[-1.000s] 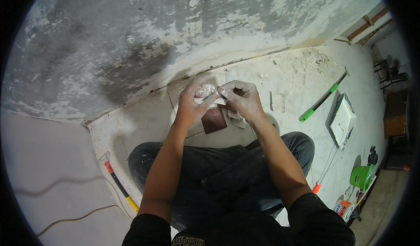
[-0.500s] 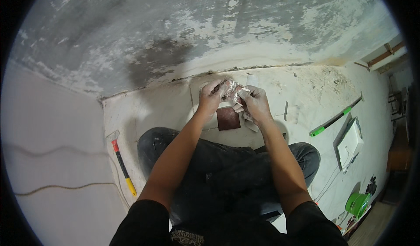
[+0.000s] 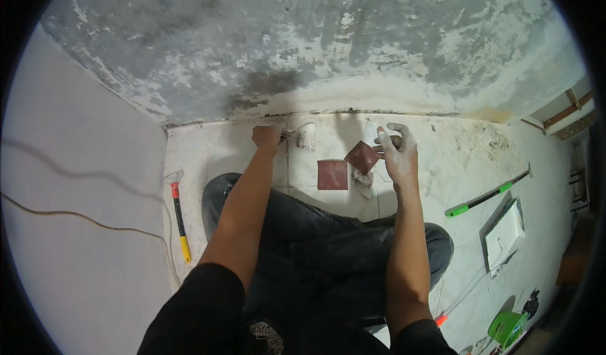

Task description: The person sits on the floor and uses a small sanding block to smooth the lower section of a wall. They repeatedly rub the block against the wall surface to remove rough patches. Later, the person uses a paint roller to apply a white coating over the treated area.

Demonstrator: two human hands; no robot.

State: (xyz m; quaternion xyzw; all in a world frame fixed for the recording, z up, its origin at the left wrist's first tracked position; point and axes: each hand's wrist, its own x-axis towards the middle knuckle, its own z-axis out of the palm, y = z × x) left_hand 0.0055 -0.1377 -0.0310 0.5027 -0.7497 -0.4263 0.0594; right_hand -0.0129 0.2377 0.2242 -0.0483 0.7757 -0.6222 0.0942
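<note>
While crouched at the foot of the wall (image 3: 303,46), left hand (image 3: 266,137) closed around a small tool (image 3: 287,133), top centre of the frame, tip near a pale lump (image 3: 306,136) on the floor (image 3: 208,150). Right hand (image 3: 399,153) just right of centre, fingers partly spread, pinching a dark red square (image 3: 363,156). Second red square (image 3: 332,174) flat between both hands. Red-and-yellow tool (image 3: 178,216) lower left; green-handled tool (image 3: 483,196) far right.

Hammer (image 3: 178,215), red-and-yellow handle, on floor at left. Thin cable (image 3: 76,213) trails across grey wall panel. Green-handled tool (image 3: 486,195) lies right, beside white rectangular box (image 3: 505,236). Green round container (image 3: 508,328) at lower right. Patchy grey wall (image 3: 303,39) behind.
</note>
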